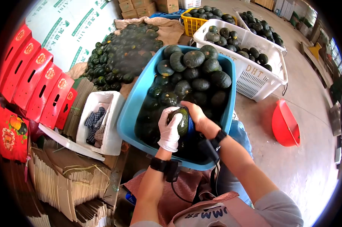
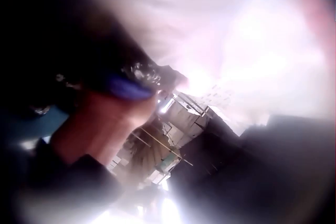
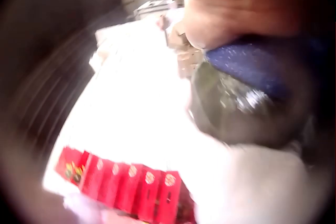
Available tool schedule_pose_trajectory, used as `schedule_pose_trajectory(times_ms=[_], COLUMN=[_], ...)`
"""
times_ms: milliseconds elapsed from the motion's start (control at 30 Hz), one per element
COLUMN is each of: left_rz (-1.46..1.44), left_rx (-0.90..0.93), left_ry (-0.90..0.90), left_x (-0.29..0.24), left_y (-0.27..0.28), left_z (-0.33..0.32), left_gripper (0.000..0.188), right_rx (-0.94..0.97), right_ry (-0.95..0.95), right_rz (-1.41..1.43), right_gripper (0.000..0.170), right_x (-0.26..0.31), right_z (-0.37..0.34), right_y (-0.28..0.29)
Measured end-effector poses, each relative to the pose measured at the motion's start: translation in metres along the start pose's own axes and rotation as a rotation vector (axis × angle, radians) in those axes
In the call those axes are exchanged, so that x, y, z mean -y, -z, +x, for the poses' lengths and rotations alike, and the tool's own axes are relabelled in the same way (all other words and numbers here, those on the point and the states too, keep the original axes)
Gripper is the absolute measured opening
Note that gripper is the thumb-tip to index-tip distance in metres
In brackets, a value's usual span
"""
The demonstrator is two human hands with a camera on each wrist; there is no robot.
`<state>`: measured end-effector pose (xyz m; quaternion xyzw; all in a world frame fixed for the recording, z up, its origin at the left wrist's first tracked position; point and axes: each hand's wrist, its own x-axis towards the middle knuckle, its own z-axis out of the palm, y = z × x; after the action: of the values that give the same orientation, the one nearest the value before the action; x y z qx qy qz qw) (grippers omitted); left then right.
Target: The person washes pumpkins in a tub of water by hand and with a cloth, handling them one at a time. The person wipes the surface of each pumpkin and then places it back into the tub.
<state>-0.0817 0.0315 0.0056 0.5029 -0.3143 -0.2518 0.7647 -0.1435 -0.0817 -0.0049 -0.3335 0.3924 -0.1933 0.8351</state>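
Over the near part of a blue tub (image 1: 130,113), my white-gloved left hand (image 1: 168,130) grips a dark green squash (image 1: 183,123) from the left, thumb across its top. On the squash's right side my bare right hand (image 1: 199,118) presses a blue cloth (image 1: 191,126) to its skin. The right wrist view shows the wet squash (image 3: 226,103) with the blue cloth (image 3: 252,64) under the bare right hand (image 3: 236,14). In the left wrist view the right hand (image 2: 105,124) and the blue cloth (image 2: 128,88) appear blurred. More squashes (image 1: 193,59) fill the tub's far part.
White crates (image 1: 254,81) and a yellow crate (image 1: 192,25) of squashes stand behind, right of a squash pile (image 1: 118,53) on the floor. A foam box (image 1: 116,104) with cloths and red cartons (image 1: 36,83) are at left. A red basin (image 1: 284,125) lies at right.
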Motion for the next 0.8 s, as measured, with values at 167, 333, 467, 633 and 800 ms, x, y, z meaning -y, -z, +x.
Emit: schedule_pose_trajectory(times_ms=[167, 333, 467, 633, 800], left_rz=[-0.055, 0.132, 0.049, -0.481, -0.496], left_rx=[-0.028, -0.163, -0.054, 0.012, -0.121], left_ry=[0.074, 0.039, 0.108, 0.308, 0.315], left_x=[-0.003, 0.043, 0.014, 0.001, 0.050], left_y=[-0.005, 0.008, 0.000, 0.004, 0.023], left_z=[-0.001, 0.007, 0.005, -0.001, 0.021], left_gripper=[0.021, 0.017, 0.021, 0.035, 0.036], right_rx=[-0.191, -0.314, -0.319, 0.357, 0.331], right_ry=[0.603, 0.604, 0.535, -0.140, -0.155], right_rz=[-0.462, -0.733, -0.349, 0.572, 0.452], right_gripper=[0.042, 0.058, 0.050, 0.032, 0.041], right_x=[-0.036, -0.063, -0.049, -0.025, 0.011], right_z=[0.022, -0.027, 0.000, 0.029, -0.041], right_y=[0.015, -0.013, 0.003, 0.028, -0.001])
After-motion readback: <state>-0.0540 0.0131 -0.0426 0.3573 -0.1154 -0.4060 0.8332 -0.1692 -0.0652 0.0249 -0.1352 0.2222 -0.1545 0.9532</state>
